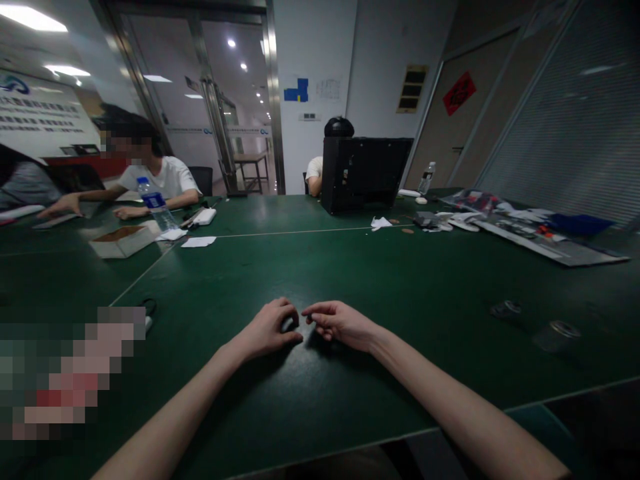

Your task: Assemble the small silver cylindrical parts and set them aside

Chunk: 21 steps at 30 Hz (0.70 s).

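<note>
My left hand [274, 328] rests on the green table [240, 267], its fingers curved and the thumb apart from them, with nothing seen between. Just to its right, my right hand [337, 321] pinches a small dark piece [309, 319] between thumb and forefinger. The piece is too small and dim for its kind to be told. The fingertips of both hands face each other across a narrow gap.
On the right stand two small cylindrical containers [557, 337]. Farther back are a board with papers [560, 247], a black box [367, 175] and a paper scrap [381, 223]. A white carton [123, 243] and a water bottle [155, 203] stand left, near a seated person [167, 177].
</note>
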Each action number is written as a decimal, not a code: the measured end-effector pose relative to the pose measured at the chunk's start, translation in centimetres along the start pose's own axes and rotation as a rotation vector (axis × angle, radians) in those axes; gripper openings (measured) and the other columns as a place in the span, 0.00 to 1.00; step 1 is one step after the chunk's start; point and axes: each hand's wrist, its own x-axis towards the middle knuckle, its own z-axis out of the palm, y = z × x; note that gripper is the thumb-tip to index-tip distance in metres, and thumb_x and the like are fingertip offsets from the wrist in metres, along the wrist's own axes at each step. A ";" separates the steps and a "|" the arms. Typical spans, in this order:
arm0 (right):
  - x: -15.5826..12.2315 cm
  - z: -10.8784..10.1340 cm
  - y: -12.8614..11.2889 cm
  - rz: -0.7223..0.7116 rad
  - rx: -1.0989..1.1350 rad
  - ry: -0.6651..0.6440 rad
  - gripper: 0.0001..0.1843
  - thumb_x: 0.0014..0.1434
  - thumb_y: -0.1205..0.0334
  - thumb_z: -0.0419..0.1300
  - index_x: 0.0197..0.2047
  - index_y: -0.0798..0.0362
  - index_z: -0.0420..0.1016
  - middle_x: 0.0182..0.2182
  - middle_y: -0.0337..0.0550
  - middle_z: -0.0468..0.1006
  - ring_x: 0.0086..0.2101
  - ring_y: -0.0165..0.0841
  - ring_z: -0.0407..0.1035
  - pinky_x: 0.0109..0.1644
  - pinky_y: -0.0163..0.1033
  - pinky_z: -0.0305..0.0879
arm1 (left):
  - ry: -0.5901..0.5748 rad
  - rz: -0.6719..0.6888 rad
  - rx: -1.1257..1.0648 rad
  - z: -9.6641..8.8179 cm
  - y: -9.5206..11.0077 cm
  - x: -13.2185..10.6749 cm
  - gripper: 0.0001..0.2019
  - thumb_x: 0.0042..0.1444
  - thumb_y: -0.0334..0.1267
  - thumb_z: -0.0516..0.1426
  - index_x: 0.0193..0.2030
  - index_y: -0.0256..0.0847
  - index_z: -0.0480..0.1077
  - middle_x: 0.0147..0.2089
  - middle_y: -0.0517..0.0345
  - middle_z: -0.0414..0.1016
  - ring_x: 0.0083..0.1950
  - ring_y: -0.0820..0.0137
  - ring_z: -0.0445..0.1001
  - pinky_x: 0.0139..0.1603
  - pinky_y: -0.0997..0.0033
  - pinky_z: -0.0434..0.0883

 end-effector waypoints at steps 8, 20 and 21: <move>0.0 0.1 0.0 -0.009 0.007 -0.005 0.21 0.42 0.62 0.72 0.40 0.57 0.73 0.26 0.34 0.70 0.23 0.21 0.63 0.24 0.27 0.58 | -0.008 -0.015 -0.006 -0.2 0.3 -0.1 0.17 0.51 0.51 0.59 0.41 0.41 0.70 0.48 0.52 0.66 0.51 0.58 0.66 0.50 0.62 0.65; -0.1 0.1 0.0 0.004 -0.027 -0.009 0.19 0.44 0.58 0.71 0.38 0.57 0.74 0.25 0.35 0.70 0.23 0.21 0.62 0.24 0.27 0.57 | -0.002 -0.015 -0.012 -0.1 0.3 -0.1 0.17 0.51 0.51 0.58 0.41 0.41 0.71 0.47 0.51 0.67 0.49 0.59 0.67 0.48 0.63 0.66; -0.1 0.1 0.0 0.003 -0.034 -0.010 0.19 0.44 0.58 0.70 0.38 0.57 0.74 0.25 0.35 0.70 0.23 0.21 0.62 0.24 0.27 0.57 | 0.002 -0.011 -0.010 -0.1 0.3 -0.1 0.17 0.51 0.51 0.58 0.41 0.41 0.71 0.46 0.52 0.67 0.49 0.59 0.67 0.48 0.63 0.66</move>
